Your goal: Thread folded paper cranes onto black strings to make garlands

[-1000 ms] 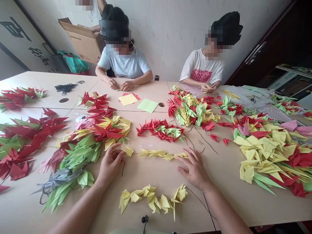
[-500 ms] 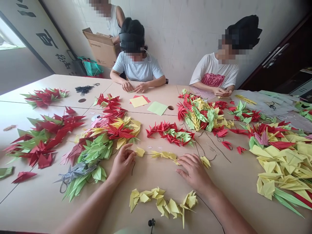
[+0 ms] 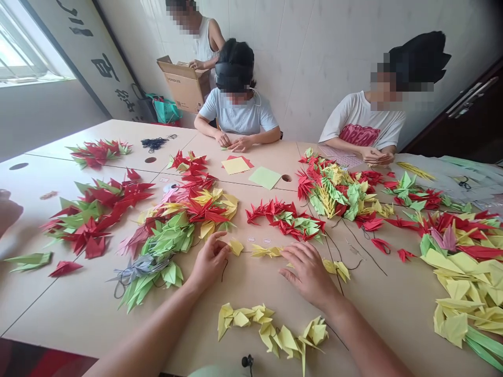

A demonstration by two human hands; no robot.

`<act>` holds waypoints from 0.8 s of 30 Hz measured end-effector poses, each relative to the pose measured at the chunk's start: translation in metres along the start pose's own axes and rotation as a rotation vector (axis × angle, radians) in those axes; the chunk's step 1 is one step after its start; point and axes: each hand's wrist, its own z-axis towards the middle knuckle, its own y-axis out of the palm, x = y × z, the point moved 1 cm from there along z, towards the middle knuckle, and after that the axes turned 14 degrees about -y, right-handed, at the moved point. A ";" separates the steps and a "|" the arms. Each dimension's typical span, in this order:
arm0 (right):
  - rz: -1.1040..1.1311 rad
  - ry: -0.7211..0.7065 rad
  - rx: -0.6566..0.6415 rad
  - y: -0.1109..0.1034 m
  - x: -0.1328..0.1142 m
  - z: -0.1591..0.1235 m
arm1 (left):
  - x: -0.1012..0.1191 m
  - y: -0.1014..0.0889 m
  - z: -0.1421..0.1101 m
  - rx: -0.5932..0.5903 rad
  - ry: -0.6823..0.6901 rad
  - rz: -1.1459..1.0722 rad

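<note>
My left hand (image 3: pixel 211 260) has its thumb and fingers pinched on a dark cord (image 3: pixel 224 272), whose end hangs below them. Just beyond the fingertips is a folded yellow paper piece (image 3: pixel 236 247). More yellow paper pieces (image 3: pixel 266 251) lie in a row toward my right hand (image 3: pixel 308 272). That hand lies over the row with its fingers stretched out, covering part of it. Other yellow pieces (image 3: pixel 336 269) show past its far side. Nearer to me, between my forearms, rests a curved strand of yellow folded paper (image 3: pixel 271 330).
Red and green paper strands (image 3: pixel 283 217) lie beyond my hands. Piles of folded paper sit left (image 3: pixel 168 235) and right (image 3: pixel 467 272). Paper squares (image 3: pixel 265 178) lie farther back. Two people sit opposite; another stands by a cardboard box (image 3: pixel 183 86). Another person's hand (image 3: pixel 8 212) shows at the left edge.
My view has turned a little left. My right hand has slid left along the yellow row, exposing more pieces on its right. The left hand keeps its pinch. Another person's hand appears at the left edge.
</note>
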 end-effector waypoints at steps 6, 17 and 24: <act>0.013 -0.046 -0.044 0.006 -0.009 0.017 | 0.001 0.000 -0.002 -0.021 0.008 -0.004; 0.021 -0.135 -0.105 0.013 -0.022 0.043 | 0.001 0.001 -0.004 -0.020 0.038 0.053; 0.037 -0.165 -0.140 0.012 -0.029 0.058 | 0.001 0.001 -0.004 -0.021 0.051 0.039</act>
